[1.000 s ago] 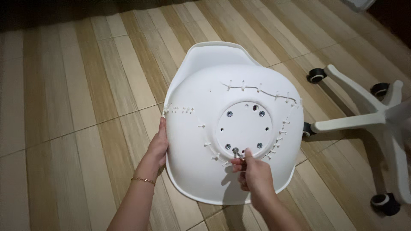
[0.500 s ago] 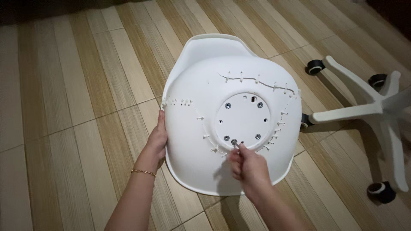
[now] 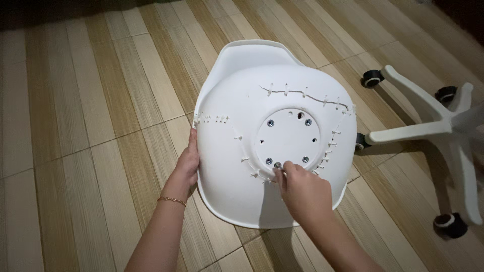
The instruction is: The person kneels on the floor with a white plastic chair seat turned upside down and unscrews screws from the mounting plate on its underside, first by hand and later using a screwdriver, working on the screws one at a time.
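Two hands work on one white chair seat (image 3: 242,100) lying upside down on the wooden floor (image 3: 91,100): the left hand (image 3: 187,163) is curled around the seat's left rim, and the right hand (image 3: 302,191) is pinched narrow, fingertips (image 3: 279,174) on a small metal bolt (image 3: 277,164) at the lower edge of the round mounting plate (image 3: 287,138). Five metal fasteners show on that plate, one under the fingertips. One white wheeled chair base (image 3: 443,126) lies well apart to the right, with four black casters visible.
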A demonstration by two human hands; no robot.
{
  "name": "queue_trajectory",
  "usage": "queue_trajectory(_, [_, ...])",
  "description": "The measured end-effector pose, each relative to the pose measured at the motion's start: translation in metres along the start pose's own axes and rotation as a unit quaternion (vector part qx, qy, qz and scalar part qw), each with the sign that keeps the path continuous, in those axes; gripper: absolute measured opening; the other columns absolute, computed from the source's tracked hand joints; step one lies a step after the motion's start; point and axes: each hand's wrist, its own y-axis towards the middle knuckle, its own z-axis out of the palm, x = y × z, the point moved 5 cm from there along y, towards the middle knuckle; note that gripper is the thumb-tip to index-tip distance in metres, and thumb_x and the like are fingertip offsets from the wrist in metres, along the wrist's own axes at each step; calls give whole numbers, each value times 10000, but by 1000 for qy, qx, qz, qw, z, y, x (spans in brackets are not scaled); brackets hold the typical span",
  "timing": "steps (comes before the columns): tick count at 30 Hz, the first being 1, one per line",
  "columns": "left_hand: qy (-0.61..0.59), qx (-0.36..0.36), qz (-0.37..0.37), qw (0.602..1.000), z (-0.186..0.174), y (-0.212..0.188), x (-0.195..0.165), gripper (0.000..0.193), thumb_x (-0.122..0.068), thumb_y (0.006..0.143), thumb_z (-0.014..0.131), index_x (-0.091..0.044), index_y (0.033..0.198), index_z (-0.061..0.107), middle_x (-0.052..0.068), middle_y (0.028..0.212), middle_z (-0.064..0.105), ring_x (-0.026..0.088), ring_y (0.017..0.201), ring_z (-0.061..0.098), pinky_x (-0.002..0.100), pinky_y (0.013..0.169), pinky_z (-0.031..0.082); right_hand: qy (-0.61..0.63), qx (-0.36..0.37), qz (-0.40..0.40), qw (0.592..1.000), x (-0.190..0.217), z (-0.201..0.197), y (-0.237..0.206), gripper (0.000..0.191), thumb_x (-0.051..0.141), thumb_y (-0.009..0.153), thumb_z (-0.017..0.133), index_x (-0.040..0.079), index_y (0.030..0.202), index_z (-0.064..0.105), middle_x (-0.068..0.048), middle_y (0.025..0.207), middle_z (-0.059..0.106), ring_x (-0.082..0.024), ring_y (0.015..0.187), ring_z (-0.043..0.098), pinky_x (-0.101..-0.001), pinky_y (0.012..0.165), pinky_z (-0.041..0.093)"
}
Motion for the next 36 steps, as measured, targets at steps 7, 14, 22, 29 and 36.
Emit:
queue_trajectory(7, [-9, -18, -12, 1000, -1, -2, -2, 876, -711, 942, 298, -60, 1494, 497, 155, 1474, 592, 258, 1362, 558, 399, 1155, 429, 487, 170, 282, 809, -39, 61, 11, 450, 421, 1080, 448, 91, 940, 720, -102, 725, 710, -233, 593, 663, -358, 612, 549])
queue_trajectory(14, [6, -12, 3, 1000, 1, -2, -2, 888, -722, 943, 283, -73, 1522, 460, 162, 1520, 530, 259, 1417, 468, 399, 1180, 374, 577, 183, 335, 722, -49, 62, 0, 435, 466, 1042, 484, 84, 1069, 691, -89, 808, 706, -223, 623, 658, -349, 568, 511])
queue_trajectory(22, [6, -12, -15, 1000, 1, -1, -3, 875, -716, 954, 259, -79, 1511, 479, 125, 1509, 562, 250, 1406, 498, 404, 1182, 371, -74, -60, -76, 993, -6, 15, -4, 281, 311, 976, 566, 80, 851, 666, -86, 830, 693, -273, 701, 724, -407, 530, 571])
queue_trajectory(29, [23, -13, 9, 1000, -1, 2, -2, 880, -710, 960, 253, -45, 1459, 544, 164, 1453, 622, 257, 1361, 564, 386, 1162, 397, -90, 37, -97, 991, -20, 46, 2, 151, 166, 967, 546, 27, 980, 606, -144, 876, 707, -284, 663, 732, -403, 521, 593])
queue_trajectory(36, [-14, -29, -25, 999, -1, -1, -2, 858, -692, 965, 259, -40, 1442, 549, 181, 1402, 647, 294, 1327, 598, 422, 1146, 451, 141, 43, 84, 985, -34, 73, 17, 243, 211, 1040, 468, 37, 1027, 636, -179, 848, 753, -292, 695, 719, -403, 606, 558])
